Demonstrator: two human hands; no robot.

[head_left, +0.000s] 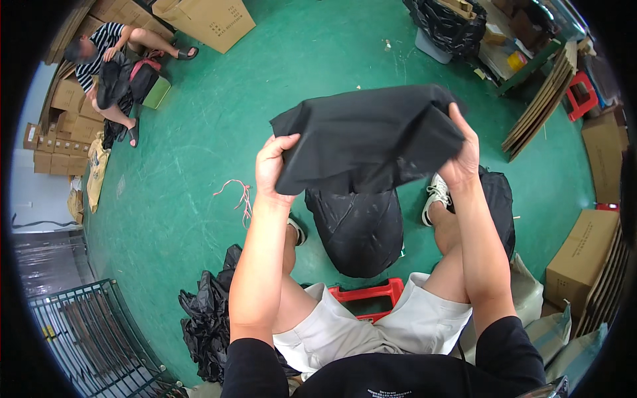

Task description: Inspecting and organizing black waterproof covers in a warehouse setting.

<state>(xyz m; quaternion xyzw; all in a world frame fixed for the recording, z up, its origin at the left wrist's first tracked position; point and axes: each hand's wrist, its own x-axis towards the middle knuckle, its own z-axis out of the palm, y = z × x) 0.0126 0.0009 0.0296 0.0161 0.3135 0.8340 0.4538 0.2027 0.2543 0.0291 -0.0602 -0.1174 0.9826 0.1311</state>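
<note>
My left hand (272, 164) and my right hand (462, 151) are raised in front of me, holding a black bag-like piece of thin material (361, 136) stretched between them. The left fingers grip its left edge, thumb on top. At the opposite end, the right hand is closed on its right side, the thumb upward and the other fingers hidden. Below this piece, a rounded black bundle (356, 235) stands on the green floor between my feet; the held piece covers its top. I cannot tell whether the two touch.
A red plastic stool (396, 288) is under me. Crumpled black bags (202, 318) lie at left, a black bundle (499, 209) at right, pink string (244, 192) near my left foot. A seated co-worker (109, 46) handles black material far left. Cardboard boxes (584, 249) line the right.
</note>
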